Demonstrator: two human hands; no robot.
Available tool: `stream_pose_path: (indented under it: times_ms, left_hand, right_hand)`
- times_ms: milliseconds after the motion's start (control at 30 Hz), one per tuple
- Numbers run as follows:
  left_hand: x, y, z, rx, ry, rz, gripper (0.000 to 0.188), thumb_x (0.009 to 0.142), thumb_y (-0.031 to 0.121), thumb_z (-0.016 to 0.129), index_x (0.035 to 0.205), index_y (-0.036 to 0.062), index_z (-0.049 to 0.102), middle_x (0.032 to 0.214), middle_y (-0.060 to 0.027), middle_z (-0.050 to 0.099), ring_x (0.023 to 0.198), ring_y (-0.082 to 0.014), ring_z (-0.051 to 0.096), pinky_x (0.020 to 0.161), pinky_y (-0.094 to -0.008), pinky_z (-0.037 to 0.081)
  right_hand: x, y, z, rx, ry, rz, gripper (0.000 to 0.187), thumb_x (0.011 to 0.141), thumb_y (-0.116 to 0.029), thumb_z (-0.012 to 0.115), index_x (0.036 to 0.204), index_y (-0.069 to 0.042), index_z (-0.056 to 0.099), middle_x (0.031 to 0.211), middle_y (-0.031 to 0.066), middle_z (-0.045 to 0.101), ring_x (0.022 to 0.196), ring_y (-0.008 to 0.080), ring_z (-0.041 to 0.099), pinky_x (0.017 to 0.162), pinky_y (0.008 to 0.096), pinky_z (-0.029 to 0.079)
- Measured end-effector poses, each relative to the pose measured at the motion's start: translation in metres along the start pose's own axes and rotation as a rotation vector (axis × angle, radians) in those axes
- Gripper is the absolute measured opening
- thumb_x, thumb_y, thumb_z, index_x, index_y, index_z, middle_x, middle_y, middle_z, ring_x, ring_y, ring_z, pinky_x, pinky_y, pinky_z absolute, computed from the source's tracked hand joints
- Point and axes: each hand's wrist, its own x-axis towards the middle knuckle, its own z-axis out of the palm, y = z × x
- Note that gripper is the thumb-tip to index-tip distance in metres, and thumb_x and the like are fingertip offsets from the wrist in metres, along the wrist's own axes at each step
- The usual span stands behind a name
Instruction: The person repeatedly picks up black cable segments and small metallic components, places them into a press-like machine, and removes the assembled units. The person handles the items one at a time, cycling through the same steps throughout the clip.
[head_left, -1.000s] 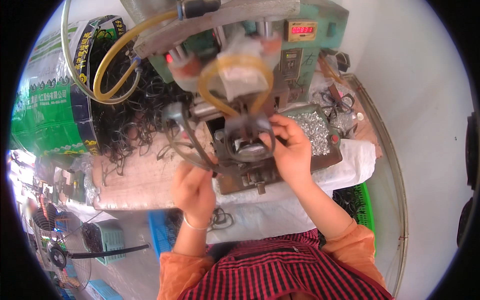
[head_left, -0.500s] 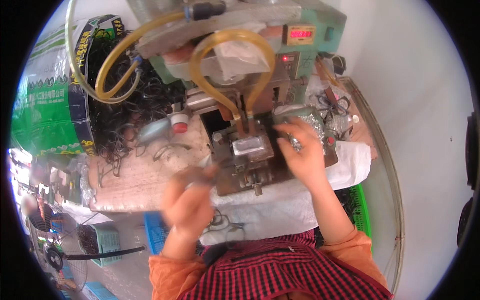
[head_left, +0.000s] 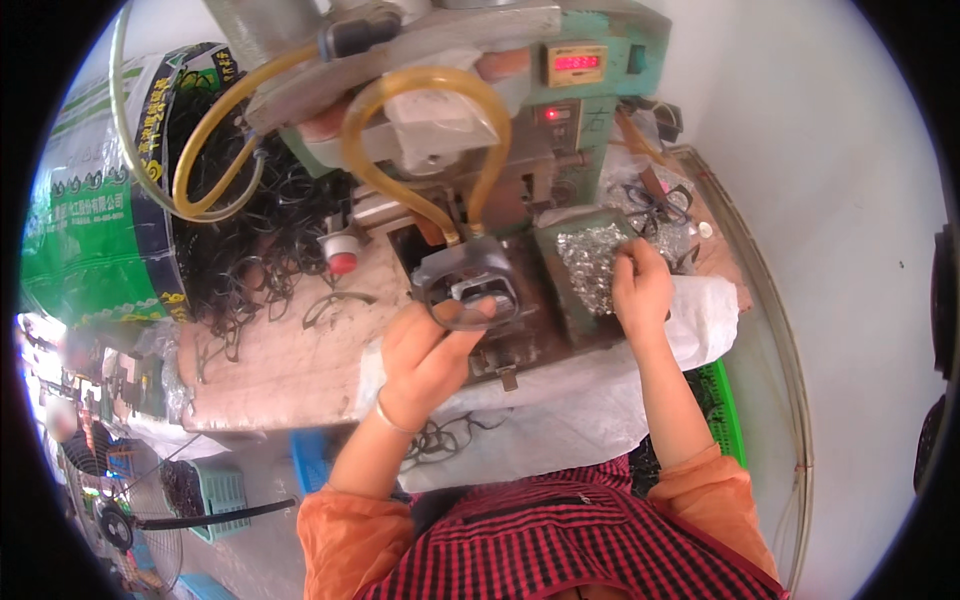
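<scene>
Far left on the bench: a green and white sack (head_left: 95,240), standing beside a heap of dark loops (head_left: 270,215).
Red button (head_left: 342,262): between that heap and the press (head_left: 620,75), on a pale round housing.
Left hand (head_left: 425,365): gripping the near edge of the dark frame, thumb and fingers curled around it, palm toward the bench edge.
Dark frame (head_left: 465,262): straight ahead of the left fingertips and slightly to their right, below the yellow hose (head_left: 425,80); its long axis runs roughly side to side, across the line of the left forearm. Whether it hangs over the metal block or sits on it, I cannot tell.
Tray (head_left: 549,262): just right of the frame, filled with shiny metal bits (head_left: 592,265), lying between the frame and the right hand.
Right hand (head_left: 643,285): at the tray's right side, fingertips drawn together by the bits; whether they pinch one, I cannot tell.
Nearer hand: the left, touching the frame; the right is well apart, with the frame off to its left.
</scene>
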Motion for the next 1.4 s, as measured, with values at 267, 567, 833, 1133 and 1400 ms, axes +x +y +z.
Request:
stream_pose_path:
  times_ms: [267, 567, 833, 1133, 1400]
  left_hand:
    - [-0.014, 0.019, -0.02, -0.002, -0.054, -0.208, 0.025, 0.072, -0.007, 0.077, 0.096, 0.0021, 0.075, 0.097, -0.0144, 0.07, 0.082, -0.0247, 0.067, 0.068, -0.0308, 0.054]
    - [-0.087, -0.149, -0.096, 0.647, -0.232, -0.758, 0.021, 0.091, 0.004, 0.057, 0.102, 0.0029, 0.075, 0.099, -0.0159, 0.072, 0.093, -0.0317, 0.067, 0.082, -0.0366, 0.053]
    - [-0.177, -0.192, -0.089, 0.048, -0.554, -0.977, 0.03, 0.076, -0.001, 0.071, 0.104, 0.0062, 0.076, 0.094, -0.0148, 0.07, 0.078, -0.0313, 0.066, 0.072, -0.0378, 0.053]
    - [-0.156, -0.09, -0.097, 0.047, -0.059, -0.972, 0.013, 0.093, -0.002, 0.061, 0.105, -0.0002, 0.065, 0.087, -0.0076, 0.066, 0.07, -0.0152, 0.061, 0.06, -0.0276, 0.048]
    - [-0.065, 0.027, -0.055, -0.256, 0.155, -0.804, 0.033, 0.1, -0.002, 0.045, 0.129, -0.0069, 0.06, 0.084, -0.0095, 0.066, 0.056, -0.0107, 0.056, 0.051, -0.0221, 0.047]
  right_hand:
    - [-0.009, -0.005, -0.001, 0.162, -0.02, 0.142, 0.01, 0.087, -0.011, 0.071, 0.092, -0.002, 0.071, 0.077, 0.0112, 0.07, 0.068, 0.0196, 0.066, 0.066, 0.0319, 0.051]
    - [-0.011, -0.021, -0.021, 0.199, -0.115, 0.11, 0.012, 0.084, -0.004, 0.073, 0.095, 0.0, 0.069, 0.085, 0.0112, 0.072, 0.081, 0.0186, 0.069, 0.076, 0.0305, 0.052]
    - [-0.027, 0.008, -0.022, 0.047, -0.052, 0.033, 0.012, 0.088, -0.003, 0.069, 0.1, 0.0, 0.069, 0.092, 0.0118, 0.071, 0.086, 0.0191, 0.067, 0.081, 0.0326, 0.052]
    - [-0.048, -0.022, -0.065, 0.244, -0.096, 0.08, 0.015, 0.084, 0.003, 0.07, 0.098, -0.002, 0.073, 0.093, 0.0099, 0.072, 0.085, 0.0231, 0.067, 0.079, 0.0331, 0.052]
    - [-0.019, -0.1, 0.019, 0.864, -0.311, 0.114, 0.031, 0.084, 0.002, 0.073, 0.113, -0.002, 0.067, 0.093, 0.0048, 0.071, 0.087, 0.0115, 0.066, 0.081, 0.0257, 0.051]
